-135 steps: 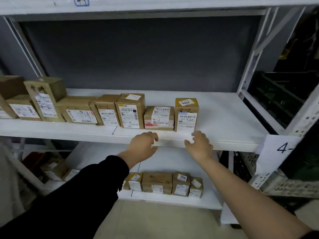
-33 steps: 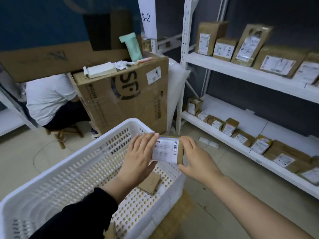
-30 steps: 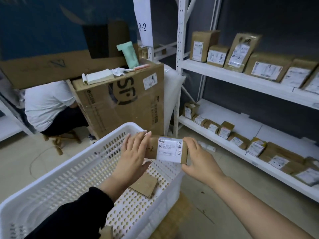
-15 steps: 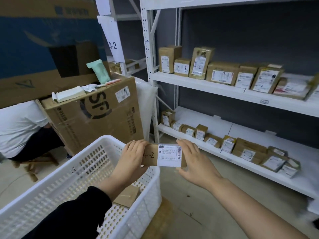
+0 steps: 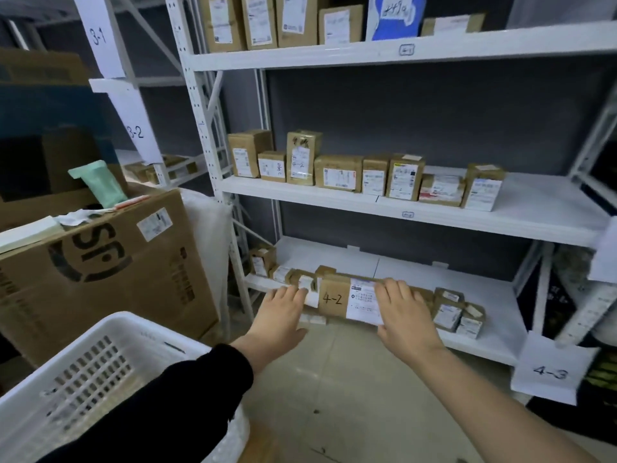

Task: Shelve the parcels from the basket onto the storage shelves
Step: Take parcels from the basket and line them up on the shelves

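**Desk:** Where is the parcel?
**Photographer:** Centre frame. The brown cardboard parcel (image 5: 335, 300), marked "4-2", is held between both hands in front of the white metal shelves (image 5: 534, 208).
**Desk:** And the grips?
**Photographer:** The left grip (image 5: 283, 310) presses one end with straight fingers. The right grip (image 5: 402, 312) curls over the labelled end. The white perforated plastic basket (image 5: 110, 329) sits lower left.

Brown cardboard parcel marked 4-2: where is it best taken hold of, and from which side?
Take the brown cardboard parcel marked 4-2 by its two short ends, one hand from each side. It lies long and level, label towards the camera; the left hand and right hand at the ends probably balance it and leave the 4-2 readable.
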